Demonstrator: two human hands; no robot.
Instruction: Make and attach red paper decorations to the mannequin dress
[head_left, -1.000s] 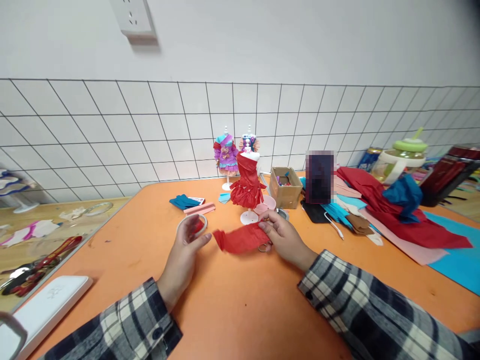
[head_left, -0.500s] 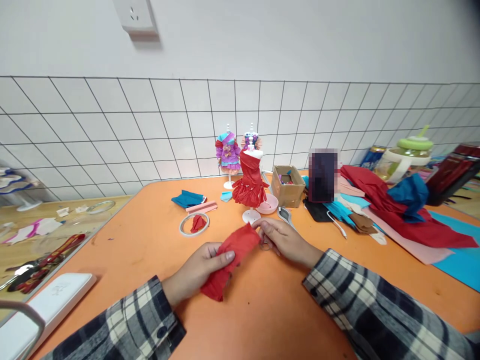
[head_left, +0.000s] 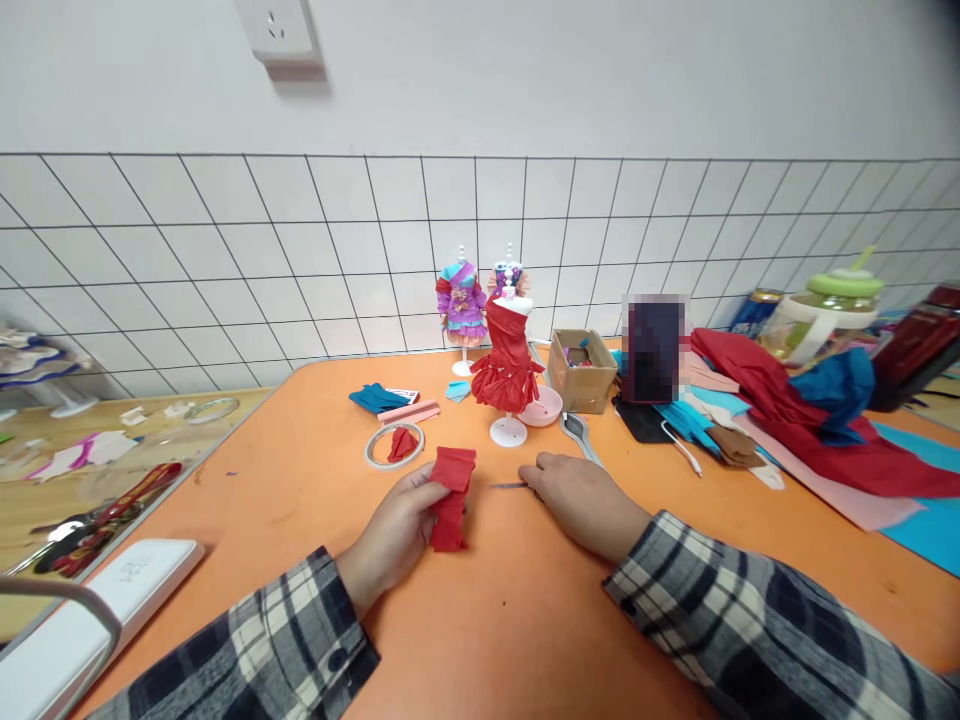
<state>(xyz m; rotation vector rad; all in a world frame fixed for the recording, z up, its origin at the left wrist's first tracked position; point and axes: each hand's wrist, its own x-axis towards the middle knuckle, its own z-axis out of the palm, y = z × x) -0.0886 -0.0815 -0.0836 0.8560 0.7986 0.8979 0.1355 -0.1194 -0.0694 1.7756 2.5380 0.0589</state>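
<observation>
My left hand (head_left: 401, 530) pinches a folded strip of red crepe paper (head_left: 452, 500) between thumb and fingers, held upright above the table. To the right, my right hand (head_left: 581, 500) is closed low over the tabletop on small scissors; only a thin metal blade (head_left: 510, 486) shows, pointing toward the paper, and the handles are hidden under the hand. Beyond both hands stands a small dress form (head_left: 508, 432) on a white base, wearing a ruffled red dress (head_left: 508, 355). A roll of tape (head_left: 371, 455) lies beyond my left hand, with a red scrap (head_left: 403, 445) inside its ring.
Behind the red dress are two more dressed forms, one in a purple outfit (head_left: 462, 305). A cardboard box (head_left: 581, 385), pink dish (head_left: 551, 408) and grey-handled tool (head_left: 579, 435) stand nearby. Red paper (head_left: 795, 440) and bottles fill the right; a white power bank (head_left: 112, 610) lies left.
The red paper has turned from slanting to upright in my left hand. My right hand has come away from the paper's edge and lowered, with the scissors blade now showing. The view has shifted slightly.
</observation>
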